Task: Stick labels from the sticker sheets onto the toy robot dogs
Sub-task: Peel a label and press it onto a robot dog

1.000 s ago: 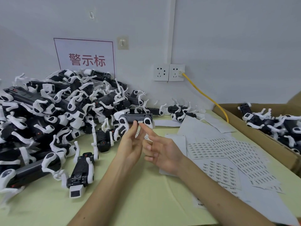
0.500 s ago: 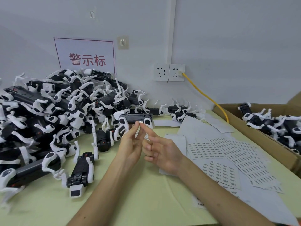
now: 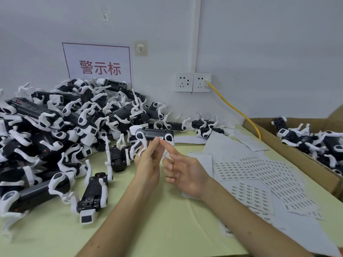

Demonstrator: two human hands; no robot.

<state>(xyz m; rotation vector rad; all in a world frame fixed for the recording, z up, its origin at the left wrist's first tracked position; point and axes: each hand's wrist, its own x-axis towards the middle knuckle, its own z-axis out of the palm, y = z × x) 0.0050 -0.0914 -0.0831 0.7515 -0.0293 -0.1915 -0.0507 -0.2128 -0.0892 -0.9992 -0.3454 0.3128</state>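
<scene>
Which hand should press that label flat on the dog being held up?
The right hand: its index fingertip is at the label on the toy dog and it holds nothing; the left hand is busy gripping that dog.

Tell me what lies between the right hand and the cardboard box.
Sticker sheets, spread overlapping on the green table, fill the stretch from the right hand to the cardboard box; the head view shows it.

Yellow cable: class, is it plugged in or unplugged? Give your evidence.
Plugged in: the yellow cable ends at a plug seated in the right-hand wall socket; the left socket is free.
</scene>
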